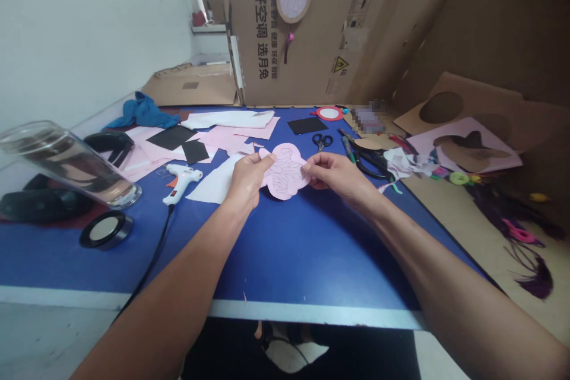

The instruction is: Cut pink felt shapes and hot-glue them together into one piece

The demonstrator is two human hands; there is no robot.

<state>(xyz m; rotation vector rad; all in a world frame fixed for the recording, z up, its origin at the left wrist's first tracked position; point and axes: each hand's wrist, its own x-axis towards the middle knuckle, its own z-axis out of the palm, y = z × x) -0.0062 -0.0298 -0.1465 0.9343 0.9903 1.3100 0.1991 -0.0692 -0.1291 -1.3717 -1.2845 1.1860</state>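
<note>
A pink flower-shaped paper cutout (285, 173) with a crinkled, line-marked middle is held up above the blue table (312, 249). My left hand (250, 173) pinches its left edge between thumb and fingers. On the opposite edge, my right hand (330, 171) grips it the same way. Something dark shows just below the cutout, too covered to name. A white sheet of paper (214, 181) lies beside my left hand. Black-handled scissors (321, 141) rest just beyond my right hand.
A white glue gun (181, 181) with its cord lies at left, near a glass of water (89, 169) and a black-rimmed lid (105, 229). Pink sheets (227, 138), pliers (371, 160) and a round red-framed piece (329, 113) lie farther back. Cardboard (312, 65) stands behind.
</note>
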